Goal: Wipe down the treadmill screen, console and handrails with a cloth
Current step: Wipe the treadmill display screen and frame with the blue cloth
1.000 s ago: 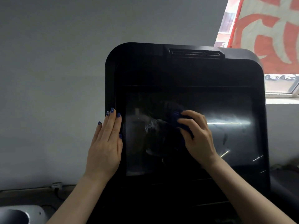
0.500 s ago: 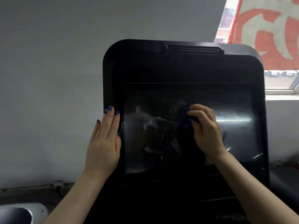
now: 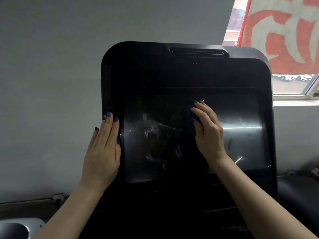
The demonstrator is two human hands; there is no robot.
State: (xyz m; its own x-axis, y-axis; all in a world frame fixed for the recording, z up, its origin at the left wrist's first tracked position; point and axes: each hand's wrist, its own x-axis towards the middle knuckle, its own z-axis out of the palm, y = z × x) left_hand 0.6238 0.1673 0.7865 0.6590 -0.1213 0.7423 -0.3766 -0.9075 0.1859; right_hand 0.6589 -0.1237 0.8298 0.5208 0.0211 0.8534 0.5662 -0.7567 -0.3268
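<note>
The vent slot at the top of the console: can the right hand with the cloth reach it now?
Probably yes. The right hand presses the blue cloth on the screen, and only bare black console lies between it and the vent slot.

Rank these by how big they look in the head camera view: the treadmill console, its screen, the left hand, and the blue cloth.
1. Treadmill console
2. Screen
3. Left hand, nearer the camera, so it looks bigger than it is
4. Blue cloth, mostly hidden under the right hand
</note>
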